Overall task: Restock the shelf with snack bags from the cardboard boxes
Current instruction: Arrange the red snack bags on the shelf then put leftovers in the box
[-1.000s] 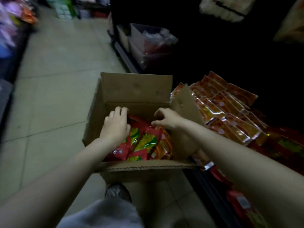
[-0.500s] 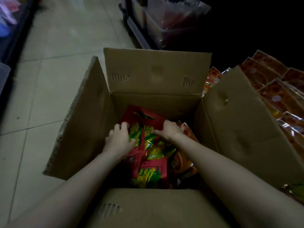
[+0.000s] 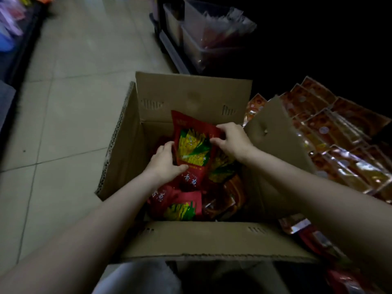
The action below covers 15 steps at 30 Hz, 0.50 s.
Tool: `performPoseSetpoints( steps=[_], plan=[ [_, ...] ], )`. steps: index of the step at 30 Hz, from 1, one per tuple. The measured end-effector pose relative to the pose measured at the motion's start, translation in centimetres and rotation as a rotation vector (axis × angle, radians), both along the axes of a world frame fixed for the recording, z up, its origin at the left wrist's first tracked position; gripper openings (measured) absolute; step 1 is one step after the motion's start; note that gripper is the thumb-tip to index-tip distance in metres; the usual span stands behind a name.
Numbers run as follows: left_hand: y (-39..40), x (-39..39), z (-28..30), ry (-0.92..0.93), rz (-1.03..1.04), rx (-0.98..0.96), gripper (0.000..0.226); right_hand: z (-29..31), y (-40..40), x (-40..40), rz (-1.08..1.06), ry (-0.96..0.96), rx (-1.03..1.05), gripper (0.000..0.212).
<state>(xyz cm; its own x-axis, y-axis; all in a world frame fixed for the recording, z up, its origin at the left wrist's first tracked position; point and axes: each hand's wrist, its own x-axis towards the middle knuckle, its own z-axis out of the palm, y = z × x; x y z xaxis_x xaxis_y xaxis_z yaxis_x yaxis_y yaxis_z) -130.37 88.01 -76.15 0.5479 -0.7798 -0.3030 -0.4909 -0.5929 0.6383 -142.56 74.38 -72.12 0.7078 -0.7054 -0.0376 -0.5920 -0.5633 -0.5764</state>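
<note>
A: What's underfoot?
B: A pale tiled floor (image 3: 84, 85) with thin dark grout lines, running up the aisle.

A: And the light?
B: Dim. The upper right is nearly black.

A: Anything at the aisle's edges?
B: Clear plastic bins (image 3: 203, 39) on the right; blurred purple goods (image 3: 10, 20) on the left.
</note>
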Motion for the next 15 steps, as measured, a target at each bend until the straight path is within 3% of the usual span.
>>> performPoseSetpoints(
  steps=[3,6,9,12,15],
  plan=[
    [0.4,-0.7,3.1,0.079,0.034,-0.133,0.075,4.5,0.8,-2.4,0.050,-0.059,-0.090,0.016],
    [0.9,-2.4,6.5,0.037,0.047,-0.219,0.070,9.5,1.5,-5.1,0.049,-0.083,-0.206,0.012],
    [0.9,-4.6,10.3,0.047,0.100,-0.343,0.088,14.2,1.8,-8.5,-0.005,-0.126,-0.258,0.016],
    [0.3,-7.5,14.0,0.132,0.015,-0.447,0.102,18.6,2.1,-13.0,-0.086,-0.193,-0.262,0.023],
    [-1.0,-11.8,16.8,0.330,-0.215,-0.493,0.064,22.3,2.9,-18.8,-0.163,-0.284,-0.190,0.024]
  ],
)
